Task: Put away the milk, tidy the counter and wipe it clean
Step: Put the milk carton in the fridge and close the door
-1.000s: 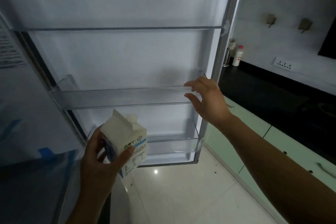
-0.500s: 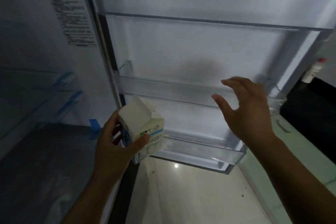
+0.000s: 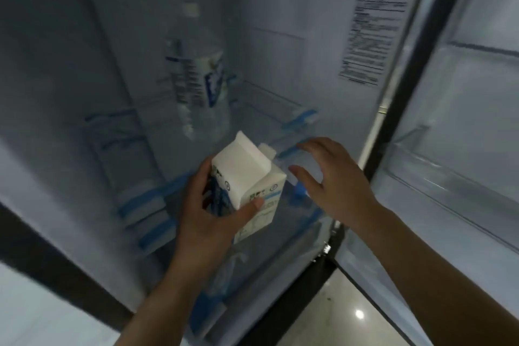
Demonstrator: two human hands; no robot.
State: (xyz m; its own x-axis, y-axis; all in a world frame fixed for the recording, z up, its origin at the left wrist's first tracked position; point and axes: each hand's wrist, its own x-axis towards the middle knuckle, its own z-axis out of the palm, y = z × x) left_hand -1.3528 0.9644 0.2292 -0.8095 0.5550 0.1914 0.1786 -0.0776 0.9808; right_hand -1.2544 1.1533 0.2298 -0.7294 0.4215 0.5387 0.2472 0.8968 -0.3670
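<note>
One small white gable-top milk carton (image 3: pixel 248 182) — gripped in the left hand (image 3: pixel 209 213); right hand (image 3: pixel 334 177) spread, empty, before one clear plastic bottle (image 3: pixel 200 78).

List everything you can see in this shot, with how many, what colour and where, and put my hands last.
milk carton: one, white with blue print, held in front of the open fridge
bottle: one, clear with a blue and white label, standing on a shelf inside the fridge
fridge shelves: several, clear with blue tape strips, inside the fridge
printed label: one, white with dark text, on the fridge's inner right wall
fridge door: one, white with clear bins, open at right
floor: pale, glossy, lower right
left hand: gripping the carton
right hand: open, beside the carton, holding nothing
</note>
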